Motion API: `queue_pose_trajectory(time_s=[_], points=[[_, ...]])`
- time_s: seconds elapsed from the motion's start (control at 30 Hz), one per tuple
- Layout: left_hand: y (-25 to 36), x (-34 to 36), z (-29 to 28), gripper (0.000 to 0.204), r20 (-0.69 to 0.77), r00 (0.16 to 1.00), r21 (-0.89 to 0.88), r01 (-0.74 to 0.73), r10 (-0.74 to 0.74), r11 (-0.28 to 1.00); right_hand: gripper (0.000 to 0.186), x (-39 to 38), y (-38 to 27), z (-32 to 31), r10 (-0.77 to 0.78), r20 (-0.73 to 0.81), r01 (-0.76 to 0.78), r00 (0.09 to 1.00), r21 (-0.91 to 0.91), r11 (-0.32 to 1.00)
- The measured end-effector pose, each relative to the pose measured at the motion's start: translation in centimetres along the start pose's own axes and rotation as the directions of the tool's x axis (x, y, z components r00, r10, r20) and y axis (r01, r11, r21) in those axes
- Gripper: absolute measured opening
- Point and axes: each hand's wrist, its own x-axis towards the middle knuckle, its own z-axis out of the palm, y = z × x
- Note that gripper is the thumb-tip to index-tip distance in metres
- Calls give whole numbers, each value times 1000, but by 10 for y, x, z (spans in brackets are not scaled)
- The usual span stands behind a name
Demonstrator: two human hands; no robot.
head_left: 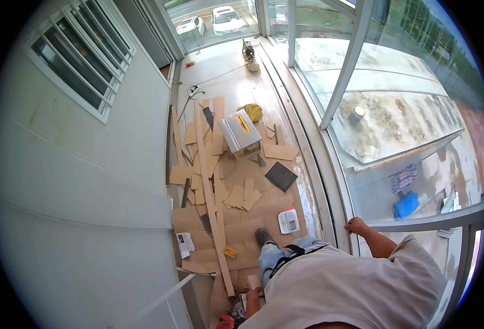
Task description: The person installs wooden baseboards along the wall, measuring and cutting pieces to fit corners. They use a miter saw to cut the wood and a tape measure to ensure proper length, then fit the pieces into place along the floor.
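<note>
My right hand [355, 225] is out to the right, its fingers curled on the white window frame [340, 219] beside the sliding track. Low in the view, my left hand [252, 295] is closed, next to a small pale board piece [254, 282] and a partly hidden grey tool [242, 304]. What its fingers hold, I cannot make out. A red item [225, 322] lies at the lower edge near that hand. To the left, a long wooden strip [212, 208] runs lengthwise over the cardboard-covered floor [236, 225].
Cut board pieces [244, 197], a dark square tile [281, 176] and a grey toolbox [236, 130] with a yellow handle are scattered ahead. A white bag [288, 221] lies near my foot [263, 236]. A compressor [249, 55] with a cord stands far off. A white wall [88, 192] bounds the left.
</note>
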Motion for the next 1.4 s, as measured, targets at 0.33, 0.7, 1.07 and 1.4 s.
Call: queue_pose_trajectory(time_s=[0.33, 0.7, 1.07, 1.4], points=[[305, 109, -150, 53, -79, 996, -1, -39, 39, 999, 21, 44, -90, 8, -73, -128, 104, 989, 252, 962], [522, 225, -91, 57, -43, 999, 285, 35, -24, 958, 26, 218, -96, -109, 349, 165, -372, 922, 134, 919], [863, 280, -12, 62, 55, 972, 233, -235, 229, 944, 30, 478, -370, -475, -59, -399, 218, 915, 366, 905], [1026, 464, -8, 59, 103, 993, 100, 54, -64, 994, 30, 668, -455, -502, -136, -258, 129, 957, -44, 991]])
